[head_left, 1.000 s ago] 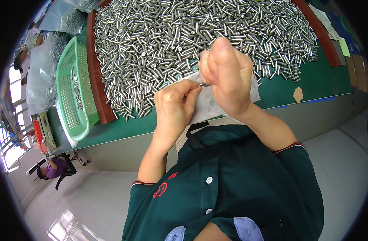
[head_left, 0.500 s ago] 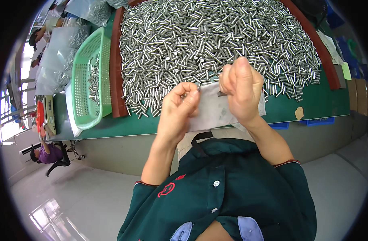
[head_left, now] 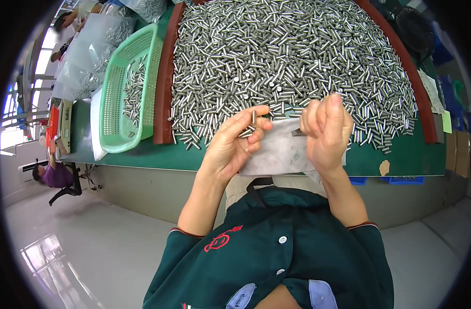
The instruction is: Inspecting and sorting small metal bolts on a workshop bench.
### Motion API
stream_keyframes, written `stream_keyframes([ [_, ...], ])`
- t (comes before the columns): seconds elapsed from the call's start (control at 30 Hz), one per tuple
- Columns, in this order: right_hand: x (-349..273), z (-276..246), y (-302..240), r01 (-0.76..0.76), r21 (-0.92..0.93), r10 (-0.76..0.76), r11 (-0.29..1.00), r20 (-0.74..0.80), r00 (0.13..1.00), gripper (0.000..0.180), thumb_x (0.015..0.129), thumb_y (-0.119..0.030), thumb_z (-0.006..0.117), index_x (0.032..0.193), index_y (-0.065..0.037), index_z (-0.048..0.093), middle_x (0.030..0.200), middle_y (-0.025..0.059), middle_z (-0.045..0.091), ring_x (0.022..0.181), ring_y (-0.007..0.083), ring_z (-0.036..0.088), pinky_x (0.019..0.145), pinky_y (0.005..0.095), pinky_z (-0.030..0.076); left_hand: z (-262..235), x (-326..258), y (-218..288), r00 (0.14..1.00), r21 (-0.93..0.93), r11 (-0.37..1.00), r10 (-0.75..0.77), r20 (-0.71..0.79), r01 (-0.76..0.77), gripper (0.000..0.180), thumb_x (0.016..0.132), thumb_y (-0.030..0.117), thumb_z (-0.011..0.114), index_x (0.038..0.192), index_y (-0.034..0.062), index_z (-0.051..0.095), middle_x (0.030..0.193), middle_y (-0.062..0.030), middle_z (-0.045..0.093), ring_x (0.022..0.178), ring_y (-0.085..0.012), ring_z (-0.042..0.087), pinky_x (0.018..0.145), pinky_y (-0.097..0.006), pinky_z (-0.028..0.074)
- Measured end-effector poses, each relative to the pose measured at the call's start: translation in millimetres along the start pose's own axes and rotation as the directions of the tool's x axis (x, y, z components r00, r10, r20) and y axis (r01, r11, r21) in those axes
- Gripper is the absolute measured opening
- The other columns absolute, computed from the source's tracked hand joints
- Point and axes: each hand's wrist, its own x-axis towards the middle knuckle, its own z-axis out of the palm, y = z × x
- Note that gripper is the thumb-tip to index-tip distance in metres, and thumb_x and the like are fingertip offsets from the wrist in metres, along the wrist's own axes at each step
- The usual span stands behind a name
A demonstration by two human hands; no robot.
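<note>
A short silvery metal pin (head_left: 254, 117) is pinched between the fingertips of my left hand (head_left: 229, 145), whose other fingers curl loosely. To its right, my right hand (head_left: 328, 133) is closed in a fist, thumb on top. A dark, flat-ended tool (head_left: 297, 133) sticks out of this fist toward the left hand; the rest of it is hidden, so its exact kind cannot be made out. Beneath both hands a greyish-white cloth (head_left: 276, 152) lies at the table's front edge. Beyond them spreads a wide heap of similar metal pins (head_left: 292, 56).
Red-brown rails (head_left: 165, 103) border the heap on both sides. Left of it, a green plastic basket (head_left: 107, 113) holds more pins. Clear plastic bags (head_left: 89, 54) and a scale (head_left: 65, 126) stand farther left. A person in purple (head_left: 58, 176) sits beyond. A black fan (head_left: 414, 31) is far right.
My left fingers have loosened from a tighter curl, and the pin now shows upright between the fingertips. The right fist still grips the tool. The whole view has shifted slightly.
</note>
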Motion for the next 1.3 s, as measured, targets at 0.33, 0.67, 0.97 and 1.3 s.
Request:
stream_keyframes([
  [0.33,-3,0,-1,0.020,-0.028,-0.019,0.999,0.021,1.000,0.040,0.092,-0.019,0.032,0.054,-0.008,0.027,0.047,-0.0024,0.027,0.042,0.0060,0.026,0.038,0.0217,0.021,-58,-44,155,0.562,0.853,0.320,0.826,-0.039,-0.411,0.024,0.089,0.019,0.042,0.100,-0.0010,0.051,0.061,0.0035,0.040,0.052,-0.0033,0.035,0.047,-0.017,0.030],
  [0.67,-2,-5,0,0.029,-0.052,-0.028,0.998,0.017,0.999,0.040,0.092,-0.017,0.032,0.053,-0.008,0.028,0.047,-0.0018,0.027,0.042,0.0065,0.027,0.039,0.0219,0.022,-21,18,86,0.592,0.865,-0.459,0.646,0.481,-0.202,0.012,0.069,0.004,0.064,0.081,0.0010,0.061,0.074,-0.0077,0.058,0.069,-0.0167,0.053,0.061,-0.027,0.041],
  [0.97,-3,-3,-1,0.024,-0.018,-0.024,1.000,0.015,1.000,0.039,0.092,-0.016,0.033,0.053,-0.008,0.028,0.047,-0.0020,0.028,0.042,0.0066,0.027,0.039,0.0218,0.022,6,66,55,0.666,0.726,-0.581,0.379,0.642,-0.369,0.016,0.065,0.001,0.063,0.080,0.0039,0.061,0.077,-0.0065,0.051,0.075,-0.0236,0.049,0.066,-0.032,0.041],
  [1.3,-4,-6,-2,0.017,-0.040,-0.016,0.999,0.027,1.000,0.039,0.092,-0.016,0.032,0.054,-0.008,0.027,0.047,-0.0021,0.028,0.043,0.0056,0.027,0.040,0.0218,0.020,10,64,47,0.835,0.818,0.350,0.487,0.257,-0.456,0.012,0.080,0.004,0.053,0.088,-0.0028,0.059,0.081,-0.0061,0.061,0.068,-0.0086,0.055,0.063,-0.020,0.044],
])
